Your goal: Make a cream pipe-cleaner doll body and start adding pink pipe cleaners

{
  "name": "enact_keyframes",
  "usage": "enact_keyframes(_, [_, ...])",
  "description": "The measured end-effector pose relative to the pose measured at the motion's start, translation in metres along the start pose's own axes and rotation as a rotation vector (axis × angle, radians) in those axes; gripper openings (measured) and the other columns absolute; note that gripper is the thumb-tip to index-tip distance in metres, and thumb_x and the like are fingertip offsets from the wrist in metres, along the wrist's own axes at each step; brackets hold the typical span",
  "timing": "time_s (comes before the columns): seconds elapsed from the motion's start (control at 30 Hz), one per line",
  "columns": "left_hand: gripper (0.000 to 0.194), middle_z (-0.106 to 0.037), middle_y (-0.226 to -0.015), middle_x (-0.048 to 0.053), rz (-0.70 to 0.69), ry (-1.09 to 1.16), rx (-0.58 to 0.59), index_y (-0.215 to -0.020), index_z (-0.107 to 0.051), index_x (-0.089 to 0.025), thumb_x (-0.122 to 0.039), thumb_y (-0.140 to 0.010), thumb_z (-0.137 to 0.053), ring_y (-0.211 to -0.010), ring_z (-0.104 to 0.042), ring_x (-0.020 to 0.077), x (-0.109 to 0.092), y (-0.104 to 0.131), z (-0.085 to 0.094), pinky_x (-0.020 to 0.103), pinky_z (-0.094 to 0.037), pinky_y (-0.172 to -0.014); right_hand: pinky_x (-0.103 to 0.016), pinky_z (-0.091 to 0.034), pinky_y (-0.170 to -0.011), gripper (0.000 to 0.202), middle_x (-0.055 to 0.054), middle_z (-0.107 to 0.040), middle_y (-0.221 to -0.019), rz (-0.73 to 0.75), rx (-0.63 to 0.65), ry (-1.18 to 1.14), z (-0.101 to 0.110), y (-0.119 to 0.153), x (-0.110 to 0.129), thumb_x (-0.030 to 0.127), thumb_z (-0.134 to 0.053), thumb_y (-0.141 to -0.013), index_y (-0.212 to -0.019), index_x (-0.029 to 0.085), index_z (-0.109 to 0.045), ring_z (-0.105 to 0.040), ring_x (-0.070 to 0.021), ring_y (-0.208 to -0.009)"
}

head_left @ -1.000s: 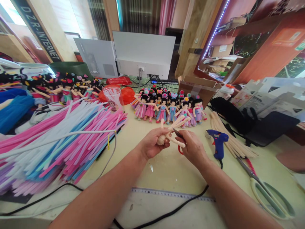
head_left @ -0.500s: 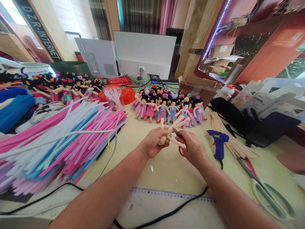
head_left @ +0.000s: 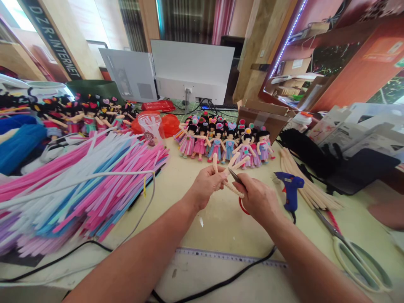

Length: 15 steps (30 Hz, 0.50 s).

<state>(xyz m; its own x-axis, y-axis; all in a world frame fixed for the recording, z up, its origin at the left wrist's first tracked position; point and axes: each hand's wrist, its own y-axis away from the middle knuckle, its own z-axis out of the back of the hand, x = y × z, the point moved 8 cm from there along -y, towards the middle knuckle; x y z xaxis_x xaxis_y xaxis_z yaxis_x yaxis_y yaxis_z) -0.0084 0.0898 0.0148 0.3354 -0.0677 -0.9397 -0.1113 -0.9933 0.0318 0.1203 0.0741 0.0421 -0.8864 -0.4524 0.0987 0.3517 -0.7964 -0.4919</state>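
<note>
Strands of cream fuzzy stem (head_left: 233,190), joined as one piece, sat above the middle of the counter (head_left: 217,229), in front of the dolls (head_left: 217,143). Left hand (head_left: 206,184) pinched the piece between thumb and curled fingers. Right hand (head_left: 258,197) was wrapped around a dark-tipped tool (head_left: 235,175), red loop hanging below the palm; tip pointed at the strands near the left fingers, contact could not be told. One strand ran down to the right hand's fingers, one stood up by the left thumb, others fanned out toward the dolls. Versus a second ago: left hand had turned, so the wound cream bulk then showing under its fingers was now hidden; upper strands were splayed wider; upright strand showed more of its length. Right hand kept nearly the same spot and grip. Glue gun (head_left: 292,189) unmoved on the counter
</note>
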Motion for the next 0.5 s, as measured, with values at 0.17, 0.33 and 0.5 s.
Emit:
enact_keyframes(0.17, [0.019,-0.051,-0.062,-0.003,-0.110,-0.179,-0.011,-0.076,-0.060,-0.015,-0.034,-0.074,-0.063,-0.056,-0.043,0.0086,-0.004,0.000,0.002,0.024,-0.034,-0.056,-0.027,-0.026,-0.056,0.018,-0.006,-0.069,-0.072,-0.081,0.160,0.050,-0.003,0.000,0.000,0.031,-0.047,-0.094,-0.090,0.021,-0.062,-0.064,-0.0219,-0.067])
enact_keyframes(0.33, [0.018,-0.047,-0.061,-0.005,-0.148,-0.343,-0.036,-0.082,-0.061,-0.016,-0.033,-0.077,-0.060,-0.057,-0.042,0.0098,-0.008,0.003,0.004,0.024,-0.033,-0.054,-0.027,-0.022,-0.054,0.017,-0.005,-0.069,-0.073,-0.143,0.279,0.078,-0.004,0.001,-0.001,0.031,-0.047,-0.095,-0.091,0.022,-0.061,-0.062,-0.0202,-0.066])
enact_keyframes(0.5, [0.010,-0.048,-0.065,-0.004,-0.195,-0.431,-0.050,-0.080,-0.060,-0.016,-0.026,-0.078,-0.059,-0.059,-0.043,0.0094,-0.015,0.005,0.004,0.023,-0.036,-0.058,-0.028,-0.017,-0.054,0.016,-0.003,-0.065,-0.070,-0.208,0.341,0.032,-0.008,0.004,-0.007,0.033,-0.047,-0.094,-0.089,0.023,-0.059,-0.053,-0.0168,-0.058])
